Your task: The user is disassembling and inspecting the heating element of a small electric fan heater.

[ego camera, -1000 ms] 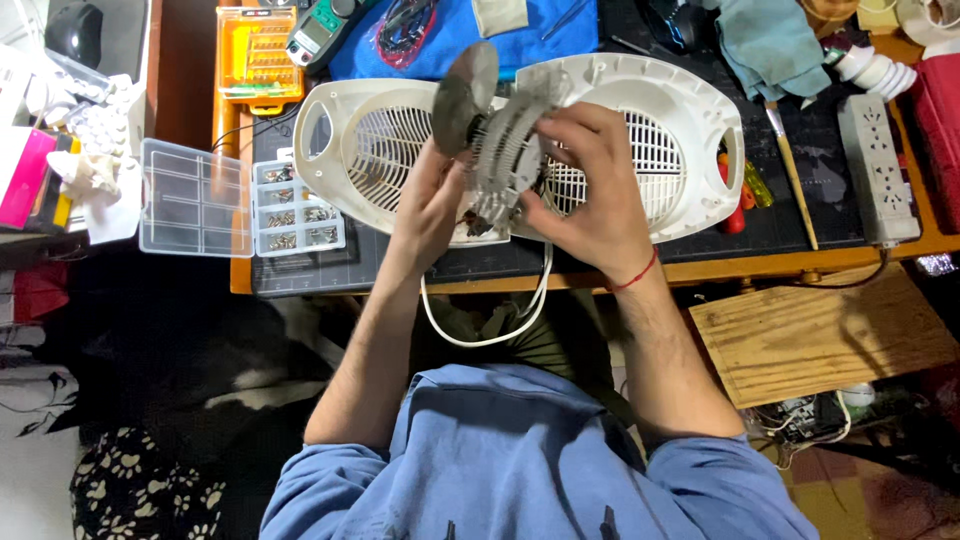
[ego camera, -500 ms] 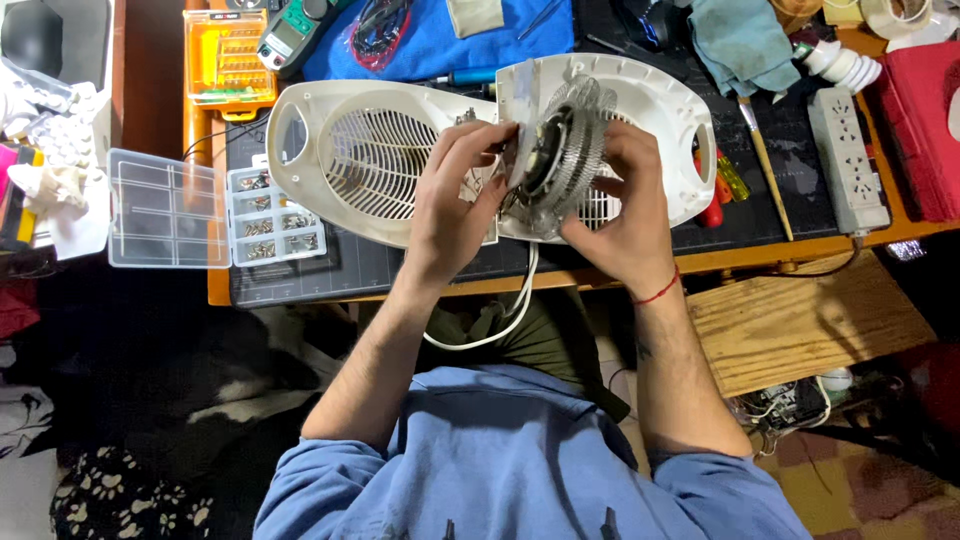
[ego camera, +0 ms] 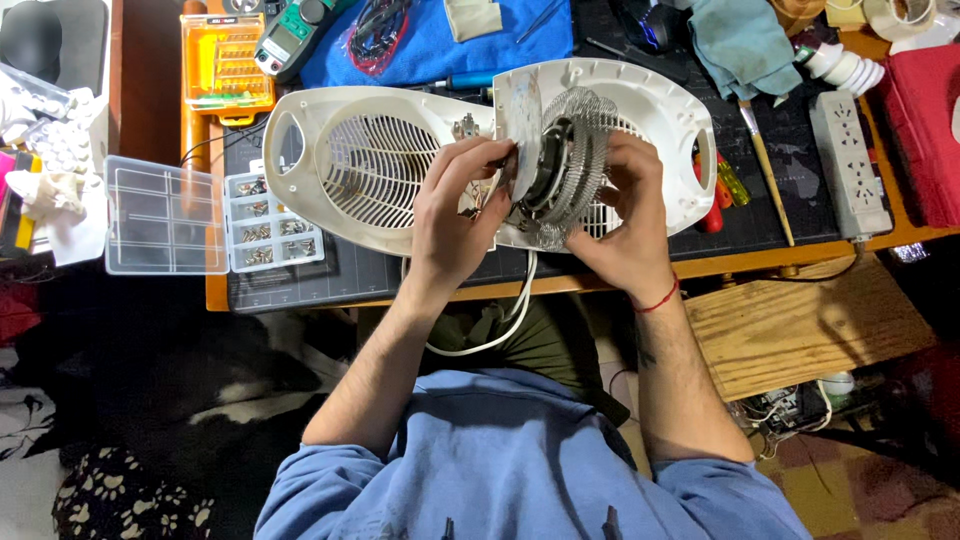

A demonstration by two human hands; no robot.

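1. Left hand point(ego camera: 455, 215) pinches the flat disc edge of the round coil heater assembly point(ego camera: 555, 170), held between both hands above the white plastic fan housing point(ego camera: 370, 165).
2. Right hand point(ego camera: 625, 215) grips the wire coil side, fingers curled.
3. Clear parts box point(ego camera: 210, 215) well left; table edge just below the hands.

1 view only: head camera, looking steeply down from above the person's chest, fairly close. Workbench edge point(ego camera: 800, 262) runs across the far half, lap and floor near; both forearms enter from below.
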